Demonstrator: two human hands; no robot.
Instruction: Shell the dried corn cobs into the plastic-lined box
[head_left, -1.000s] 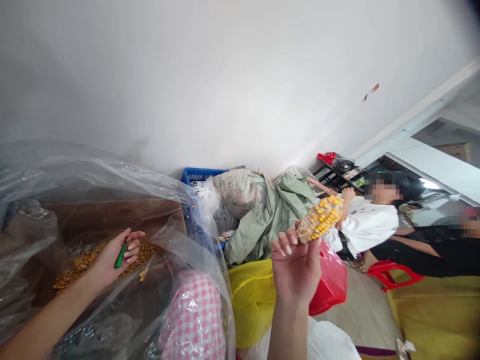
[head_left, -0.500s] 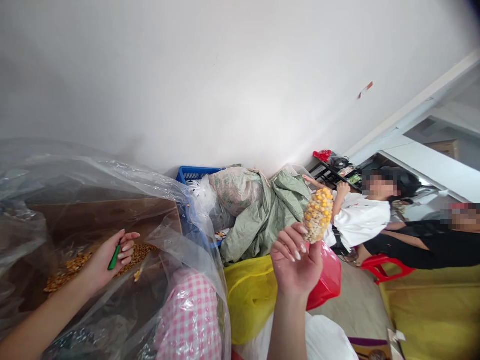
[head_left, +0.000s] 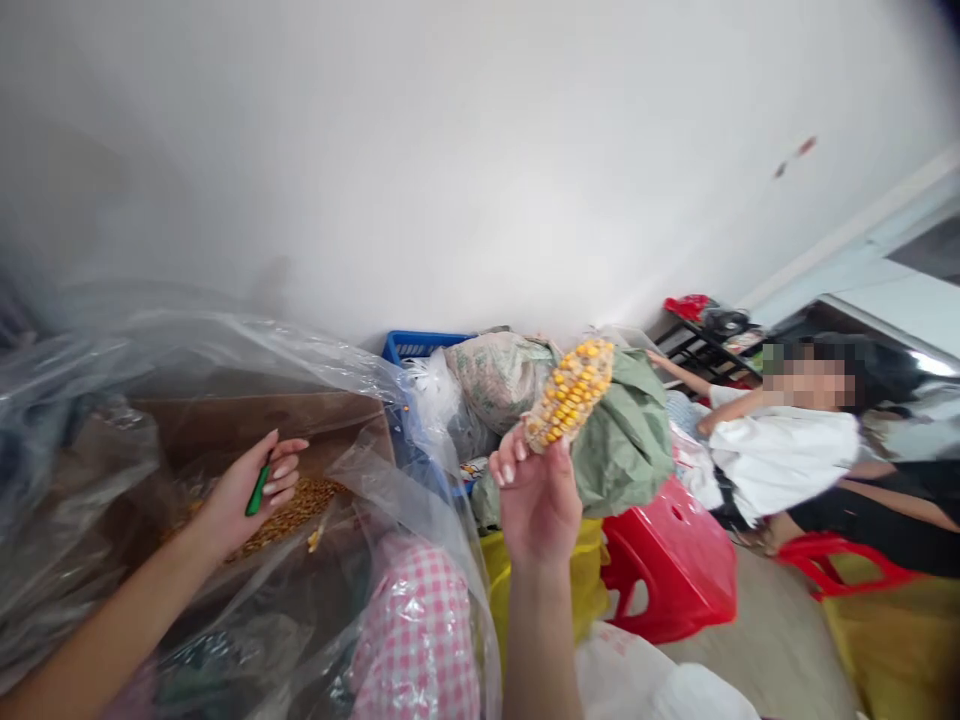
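My right hand [head_left: 536, 500] holds up a partly stripped corn cob [head_left: 571, 392] by its lower end, between thumb and fingers. Rows of yellow kernels remain on the cob, with pale bare patches among them, and it leans to the right. In my left hand [head_left: 259, 490] lies a small tool with a green handle [head_left: 258, 490]; its working end is hidden. That hand hovers above loose corn kernels [head_left: 300, 510] in a cardboard box [head_left: 277, 415] lined with clear plastic [head_left: 217, 335].
Behind stand a blue basket [head_left: 427, 345] with bags and a green woven sack [head_left: 626, 430]. A red stool [head_left: 675, 560] is at the right, beyond a yellow mesh bag [head_left: 592, 590]. A person in white [head_left: 795, 455] sits farther right, near another person's dark clothing.
The corn cob and my right hand have shifted left; the cob has turned, showing more kernels, and tilts further right. The view has swung left, so the surroundings appear farther right.
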